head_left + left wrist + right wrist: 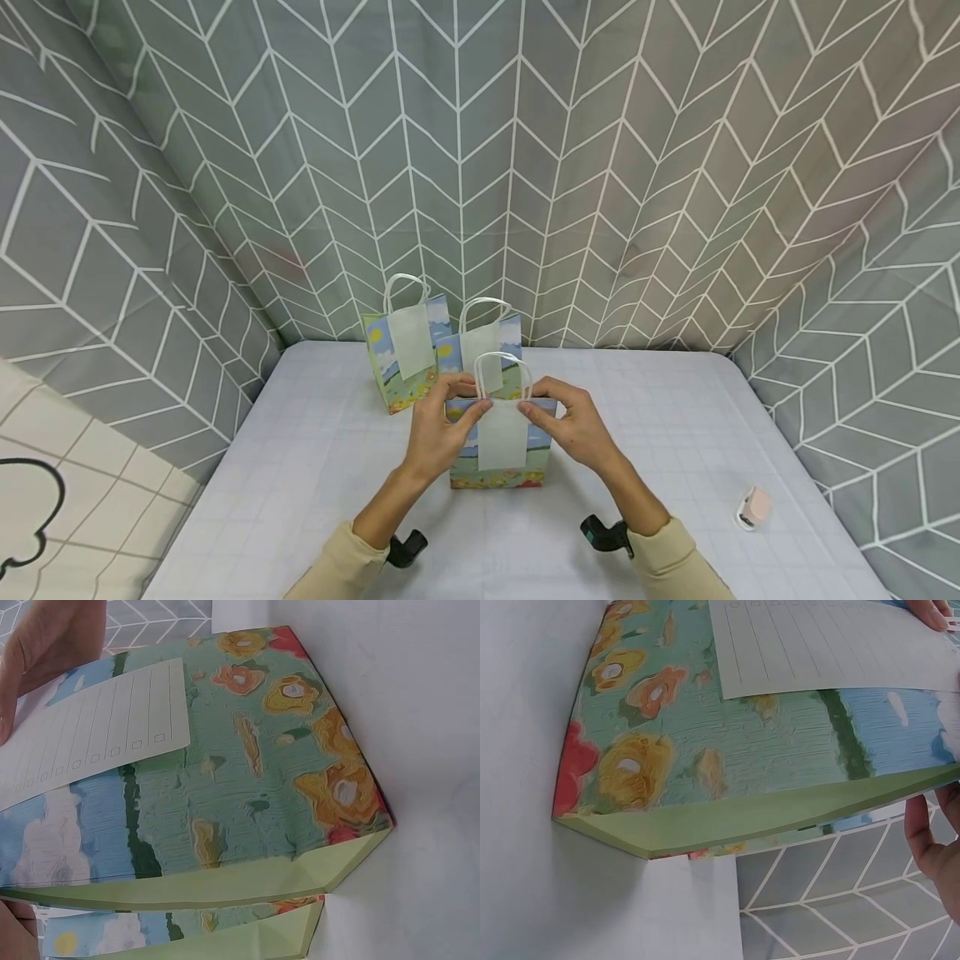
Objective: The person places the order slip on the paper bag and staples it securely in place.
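Note:
A small paper gift bag [463, 469] with a painted sky, meadow and flowers stands upright on the table, its white handle [501, 356] raised. A lined white paper [502, 442] with small checkboxes hangs down its front. My left hand [438, 425] pinches the bag's top edge beside the paper, thumb in front and fingers behind. On the other side my right hand [576, 423] does the same. Light green side panels [727, 817] fold inward, as the wrist views show. The fingers behind the bag are partly hidden.
Two similar bags, one at the back left [406, 342] and one right behind the held bag [512, 342], stand with white papers on their fronts. A small pink and white object [753, 507] lies at the right of the white-covered table [300, 467]. Patterned curtains [480, 167] surround it.

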A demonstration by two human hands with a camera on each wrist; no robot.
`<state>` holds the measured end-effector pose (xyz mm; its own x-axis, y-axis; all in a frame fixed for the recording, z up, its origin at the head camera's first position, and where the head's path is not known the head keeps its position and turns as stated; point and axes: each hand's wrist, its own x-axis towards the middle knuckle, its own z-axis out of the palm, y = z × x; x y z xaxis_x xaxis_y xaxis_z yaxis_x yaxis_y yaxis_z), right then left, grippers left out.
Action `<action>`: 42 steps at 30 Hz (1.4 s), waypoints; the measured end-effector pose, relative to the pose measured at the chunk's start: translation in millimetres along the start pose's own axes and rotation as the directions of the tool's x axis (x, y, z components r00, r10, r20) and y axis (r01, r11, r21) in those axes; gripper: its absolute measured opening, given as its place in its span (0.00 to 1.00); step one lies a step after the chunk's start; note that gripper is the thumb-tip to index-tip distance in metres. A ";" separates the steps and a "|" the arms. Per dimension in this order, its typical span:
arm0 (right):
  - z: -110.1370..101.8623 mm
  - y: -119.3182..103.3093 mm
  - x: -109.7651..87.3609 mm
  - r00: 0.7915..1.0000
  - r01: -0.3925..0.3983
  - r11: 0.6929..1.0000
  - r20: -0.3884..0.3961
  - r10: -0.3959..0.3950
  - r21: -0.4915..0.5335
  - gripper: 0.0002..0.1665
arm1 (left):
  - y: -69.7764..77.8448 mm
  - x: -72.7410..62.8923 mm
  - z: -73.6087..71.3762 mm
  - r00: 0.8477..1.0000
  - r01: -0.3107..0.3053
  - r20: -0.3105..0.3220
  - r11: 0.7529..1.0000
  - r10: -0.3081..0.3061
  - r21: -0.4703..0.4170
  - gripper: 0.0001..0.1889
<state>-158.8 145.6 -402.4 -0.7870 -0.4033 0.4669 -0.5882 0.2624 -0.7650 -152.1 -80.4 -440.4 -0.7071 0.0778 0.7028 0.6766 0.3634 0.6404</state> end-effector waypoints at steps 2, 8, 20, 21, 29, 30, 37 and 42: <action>1.0 0.9 -0.8 1.000 -0.010 1.000 -0.002 0.010 0.002 0.04 | -0.2 0.2 0.0 1.000 -0.007 0.005 1.000 0.007 -0.005 0.17; 2.7 3.6 -1.8 1.000 -0.019 1.000 -0.004 0.019 0.005 0.05 | -2.1 1.6 0.7 0.999 -0.033 0.005 0.999 0.033 -0.004 0.15; 3.3 0.9 -1.7 1.000 0.026 1.000 -0.009 -0.026 -0.018 0.05 | -6.1 -0.4 -3.0 0.999 -0.048 0.014 0.999 0.048 0.015 0.12; 3.3 0.7 -1.6 0.999 0.038 0.999 -0.010 -0.038 -0.023 0.05 | -6.6 -1.0 -3.9 0.999 -0.046 0.017 0.999 0.046 0.018 0.12; 1.5 -1.1 -3.1 1.000 0.009 0.999 -0.012 -0.010 -0.034 0.06 | -10.9 -1.9 -5.5 0.998 -0.063 0.010 0.997 0.062 0.034 0.11; 0.9 -1.7 -3.9 1.000 0.001 0.999 -0.013 -0.002 -0.040 0.06 | -11.2 -1.8 -5.5 0.998 -0.068 0.006 0.997 0.068 0.036 0.10; -14.4 2.0 -18.6 0.996 -0.075 0.989 -0.049 0.069 -0.130 0.07 | -10.9 -1.6 -5.7 0.997 -0.080 -0.001 0.996 0.080 0.043 0.09; -38.9 32.6 -34.4 0.991 -0.131 0.974 -0.037 0.126 -0.184 0.07 | -11.6 -1.4 -6.5 0.995 -0.097 -0.005 0.995 0.098 0.039 0.09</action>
<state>-158.1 202.1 -426.2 -0.8613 -0.3341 0.3829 -0.5044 0.4700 -0.7243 -157.6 -90.7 -446.8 -0.6367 0.1083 0.7634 0.7337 0.3898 0.5566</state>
